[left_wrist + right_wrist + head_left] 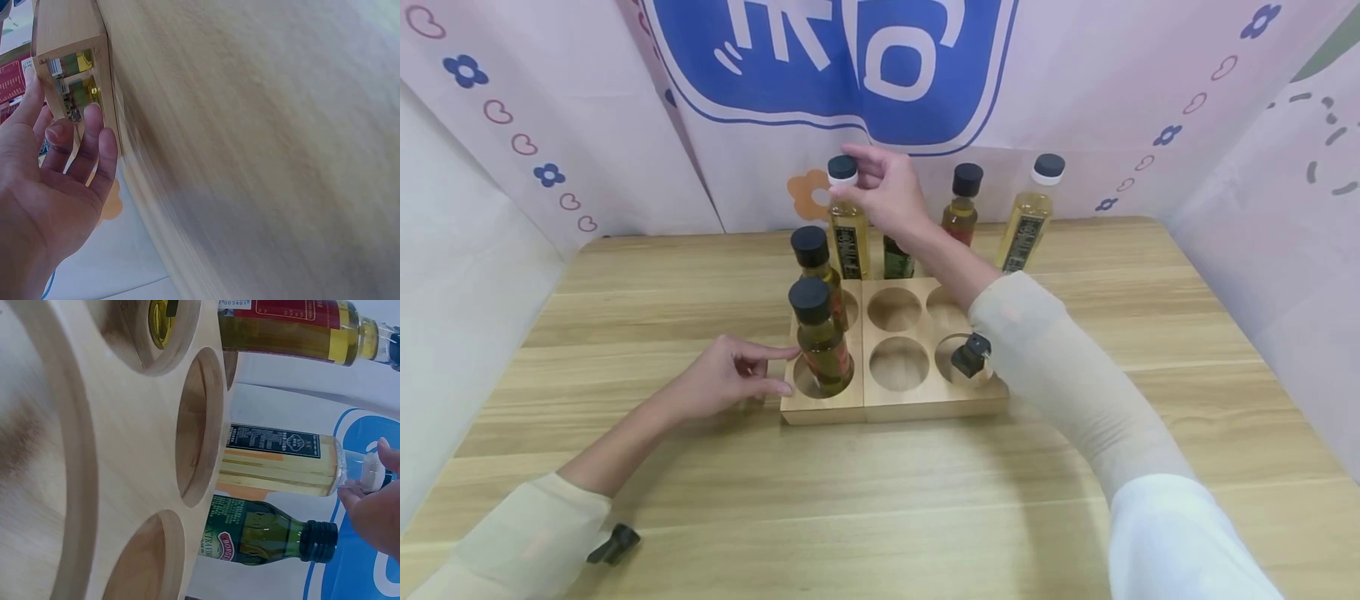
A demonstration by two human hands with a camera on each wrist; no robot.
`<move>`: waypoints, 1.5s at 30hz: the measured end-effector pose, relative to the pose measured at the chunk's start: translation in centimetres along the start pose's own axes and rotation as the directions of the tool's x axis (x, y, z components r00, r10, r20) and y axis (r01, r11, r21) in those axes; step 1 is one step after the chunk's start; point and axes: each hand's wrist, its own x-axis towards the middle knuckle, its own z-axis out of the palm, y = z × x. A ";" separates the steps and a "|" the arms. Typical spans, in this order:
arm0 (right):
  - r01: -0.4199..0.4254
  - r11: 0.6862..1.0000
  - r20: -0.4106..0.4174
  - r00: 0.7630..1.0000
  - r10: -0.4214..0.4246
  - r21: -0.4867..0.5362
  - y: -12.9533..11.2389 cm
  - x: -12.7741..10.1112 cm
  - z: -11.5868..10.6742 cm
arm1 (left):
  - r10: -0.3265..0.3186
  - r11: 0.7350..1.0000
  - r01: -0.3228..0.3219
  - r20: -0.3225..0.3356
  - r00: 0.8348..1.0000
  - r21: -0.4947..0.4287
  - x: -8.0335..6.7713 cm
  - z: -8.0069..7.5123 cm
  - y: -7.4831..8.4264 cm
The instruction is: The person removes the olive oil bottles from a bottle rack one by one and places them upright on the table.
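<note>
2 bottles (826, 354) stand in a rack (823, 412); the left hand (722, 379) loosely touches its edge, the right hand (891, 190) pinches 1 pale bottle (850, 237) near its top.

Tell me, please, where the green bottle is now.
In the head view, the green bottle stands just behind the wooden rack, to the right of the pale-yellow bottle that the right hand holds.
</note>
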 end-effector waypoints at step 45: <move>0.213 0.819 0.280 0.958 -0.067 -0.533 2.2 -10.9 -11.5 | 0.013 0.999 -0.013 -0.018 1.000 0.037 0.1 0.2 0.1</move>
